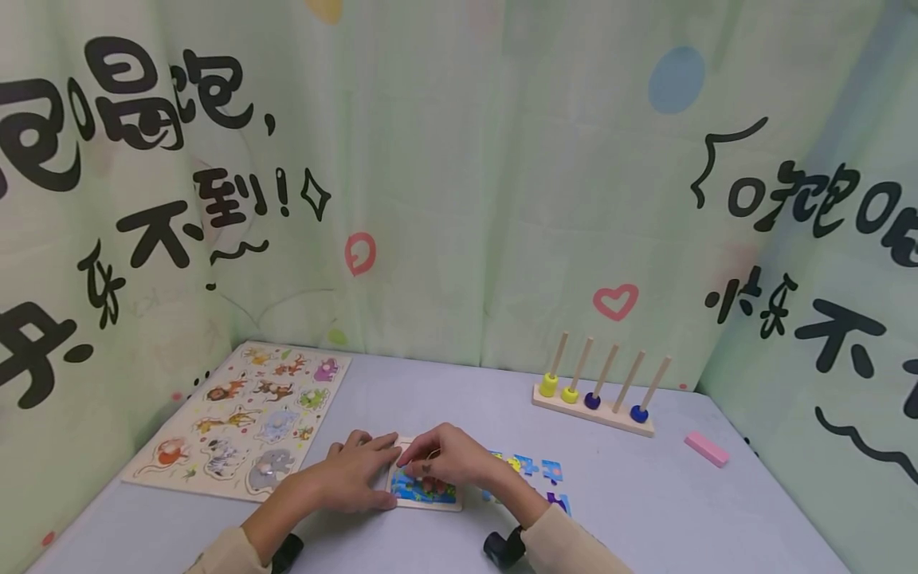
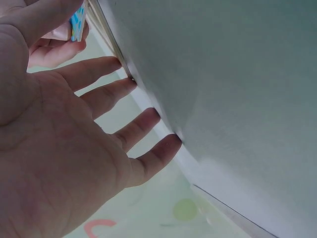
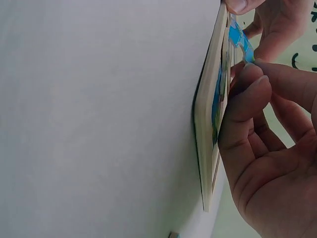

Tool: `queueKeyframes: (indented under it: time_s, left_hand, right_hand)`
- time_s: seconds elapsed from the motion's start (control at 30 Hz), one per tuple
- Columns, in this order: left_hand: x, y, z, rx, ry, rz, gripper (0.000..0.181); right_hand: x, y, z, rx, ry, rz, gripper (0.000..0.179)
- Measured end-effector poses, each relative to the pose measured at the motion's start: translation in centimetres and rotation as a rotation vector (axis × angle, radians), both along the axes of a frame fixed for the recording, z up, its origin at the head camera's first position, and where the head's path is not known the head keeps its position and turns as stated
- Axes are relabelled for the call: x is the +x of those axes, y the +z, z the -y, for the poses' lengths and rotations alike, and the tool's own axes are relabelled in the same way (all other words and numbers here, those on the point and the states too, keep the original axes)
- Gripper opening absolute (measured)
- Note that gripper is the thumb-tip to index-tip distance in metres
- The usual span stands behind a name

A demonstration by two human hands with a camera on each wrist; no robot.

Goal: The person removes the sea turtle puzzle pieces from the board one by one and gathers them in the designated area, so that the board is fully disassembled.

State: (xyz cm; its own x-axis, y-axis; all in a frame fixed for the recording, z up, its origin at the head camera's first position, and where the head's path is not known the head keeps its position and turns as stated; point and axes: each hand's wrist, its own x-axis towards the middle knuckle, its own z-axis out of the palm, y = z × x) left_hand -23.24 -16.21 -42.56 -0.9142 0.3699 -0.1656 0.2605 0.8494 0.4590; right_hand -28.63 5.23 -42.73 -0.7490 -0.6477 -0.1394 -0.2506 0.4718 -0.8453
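Observation:
A small wooden jigsaw tray (image 1: pixel 425 505) lies on the table, its lower part filled with blue sea-picture pieces. At its left side rests my left hand (image 1: pixel 354 476), fingers spread, the thumb by the front corner. In the left wrist view, that hand's fingertips (image 2: pixel 171 141) touch the tabletop. My right hand (image 1: pixel 453 456) is over the tray and pinches a blue jigsaw piece (image 3: pixel 238 37) between thumb and forefinger. In the right wrist view, the piece stands tilted at the tray's far part, its lower edge close to the board. The right hand hides part of the tray.
Several loose jigsaw pieces (image 1: pixel 551 470) lie right of the tray, partly behind the right forearm. A large animal puzzle board (image 1: pixel 188 472) is at left. Farther back stands a peg stand (image 1: pixel 592 411) with yellow and blue beads; a pink block (image 1: pixel 706 450) lies to its right.

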Motion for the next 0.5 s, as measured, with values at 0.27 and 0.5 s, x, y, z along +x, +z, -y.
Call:
queueKeyframes:
  time_s: [0.27,0.5]
  left_hand:
    - [0.0,0.0,0.0,-0.012,-0.003,-0.009,0.075]
    - [0.2,0.1,-0.1,-0.019,0.011,-0.01,0.075]
  right_hand:
    - [-0.5,0.1,-1.3,-0.013,0.005,0.002,0.013]
    - [-0.4,0.3,-3.4,-0.005,-0.014,0.017,0.014]
